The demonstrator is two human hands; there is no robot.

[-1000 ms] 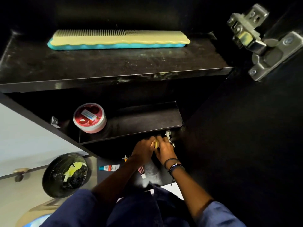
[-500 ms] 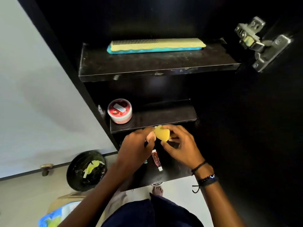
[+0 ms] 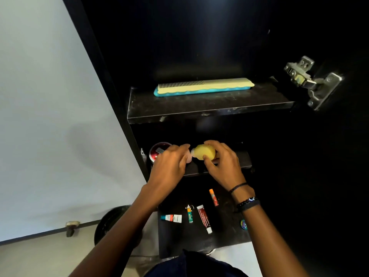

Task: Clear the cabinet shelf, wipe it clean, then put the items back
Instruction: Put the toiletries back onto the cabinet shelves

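My right hand point(image 3: 225, 166) holds a small yellow bottle point(image 3: 203, 151) on its side in front of the middle cabinet shelf point(image 3: 244, 161). My left hand point(image 3: 169, 166) is at the bottle's neck, its fingertips pinching a small pale pink cap point(image 3: 188, 158). Behind my left hand a round red tub point(image 3: 158, 151) stands at the left end of that shelf, partly hidden. On the dusty upper shelf point(image 3: 199, 105) lies a yellow and blue comb point(image 3: 203, 85).
The lower shelf point(image 3: 225, 236) holds a white and teal tube point(image 3: 171, 218), a green stick point(image 3: 190, 213), a red tube point(image 3: 204, 218), an orange stick point(image 3: 213, 197) and a round sticker point(image 3: 243, 224). A door hinge point(image 3: 311, 82) juts out at right. A black bin point(image 3: 111, 222) stands on the floor.
Both hands have risen with the yellow bottle from the lower shelf to the height of the middle shelf. The view has pulled back, and the small tubes on the lower shelf are uncovered.
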